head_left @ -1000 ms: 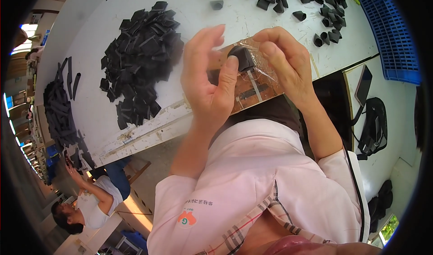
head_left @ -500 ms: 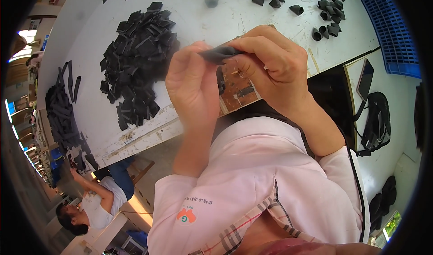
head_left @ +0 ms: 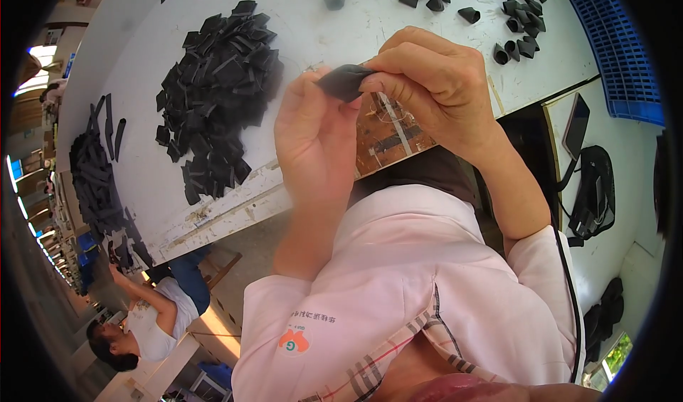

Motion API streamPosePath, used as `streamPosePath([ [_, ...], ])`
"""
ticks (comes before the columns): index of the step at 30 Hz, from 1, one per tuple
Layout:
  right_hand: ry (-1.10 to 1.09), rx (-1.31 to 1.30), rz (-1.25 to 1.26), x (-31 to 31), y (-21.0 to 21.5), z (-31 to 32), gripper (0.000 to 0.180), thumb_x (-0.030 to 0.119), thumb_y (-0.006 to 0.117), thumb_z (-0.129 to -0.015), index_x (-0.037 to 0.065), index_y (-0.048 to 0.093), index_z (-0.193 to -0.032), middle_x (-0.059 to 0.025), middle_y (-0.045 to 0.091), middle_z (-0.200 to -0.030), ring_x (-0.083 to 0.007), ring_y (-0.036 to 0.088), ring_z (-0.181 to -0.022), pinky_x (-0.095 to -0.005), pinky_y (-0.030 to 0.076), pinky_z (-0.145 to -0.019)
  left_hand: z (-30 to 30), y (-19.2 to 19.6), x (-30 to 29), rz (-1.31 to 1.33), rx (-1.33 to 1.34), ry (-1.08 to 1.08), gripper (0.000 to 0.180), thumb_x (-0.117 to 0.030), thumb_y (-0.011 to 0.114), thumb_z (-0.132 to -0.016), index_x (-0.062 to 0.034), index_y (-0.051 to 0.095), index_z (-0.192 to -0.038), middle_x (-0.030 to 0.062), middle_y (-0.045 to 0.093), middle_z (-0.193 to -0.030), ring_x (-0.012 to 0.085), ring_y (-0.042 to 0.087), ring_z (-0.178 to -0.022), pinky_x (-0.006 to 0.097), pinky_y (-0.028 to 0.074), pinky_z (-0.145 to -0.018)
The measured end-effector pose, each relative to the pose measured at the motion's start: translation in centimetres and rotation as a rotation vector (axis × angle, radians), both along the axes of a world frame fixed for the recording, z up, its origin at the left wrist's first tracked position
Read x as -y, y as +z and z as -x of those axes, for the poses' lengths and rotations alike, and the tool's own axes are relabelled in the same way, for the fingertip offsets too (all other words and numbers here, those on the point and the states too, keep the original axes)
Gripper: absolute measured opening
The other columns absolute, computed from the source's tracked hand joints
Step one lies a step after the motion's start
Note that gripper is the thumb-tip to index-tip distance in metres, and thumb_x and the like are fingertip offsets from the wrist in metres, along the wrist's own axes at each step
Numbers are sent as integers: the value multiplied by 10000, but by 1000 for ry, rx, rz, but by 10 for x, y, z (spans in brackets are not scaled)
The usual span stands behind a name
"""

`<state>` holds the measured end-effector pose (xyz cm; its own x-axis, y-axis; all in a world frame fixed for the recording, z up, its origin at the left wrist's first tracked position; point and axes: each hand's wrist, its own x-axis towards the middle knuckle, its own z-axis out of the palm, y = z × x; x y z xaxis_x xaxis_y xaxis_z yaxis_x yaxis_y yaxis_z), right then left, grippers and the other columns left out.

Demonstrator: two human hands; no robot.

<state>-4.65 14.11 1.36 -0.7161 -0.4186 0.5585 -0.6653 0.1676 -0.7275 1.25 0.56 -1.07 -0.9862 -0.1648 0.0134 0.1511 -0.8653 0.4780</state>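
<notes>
So the black, pointed, fabric-looking piece [head_left: 343,82] sits between both hands over the white surface [head_left: 306,18], long axis roughly left-right: left hand [head_left: 316,128] pinches one end, right hand [head_left: 440,85] the other. Neither grip's nearer.

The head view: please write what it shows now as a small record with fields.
Left hand: fingers at left end of small black folded sheet-like piece
Right hand: fingers pinching its right end
Below hands: worn brown board at edge of white table
Table, left: heap of flat black pieces
Table, far right: scattered black rolled pieces
Right side: blue plastic lattice basket
</notes>
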Motion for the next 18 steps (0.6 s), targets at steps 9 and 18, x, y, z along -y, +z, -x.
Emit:
streamPosePath([
  [9, -70, -87, 105, 2, -31, -1, 109, 112, 642, -727, 32, 569, -738, -60, 522, -666, -189, 511, -570, -271, 393, -470, 3, 0, -6, 647, -127, 279, 131, -42, 529, -841, 6, 555, -960, 60, 562, -904, 123, 510, -860, 269, 417, -764],
  [18, -110, -252, 47, 8, -27, 8, 83, 72, 635, -720, 27, 568, -741, -75, 514, -661, -193, 503, -561, -294, 394, -476, 22, 9, 1, 1168, -151, 362, 69, -47, 614, -785, 5, 603, -829, 43, 567, -757, 83, 515, -663, 191, 419, -626],
])
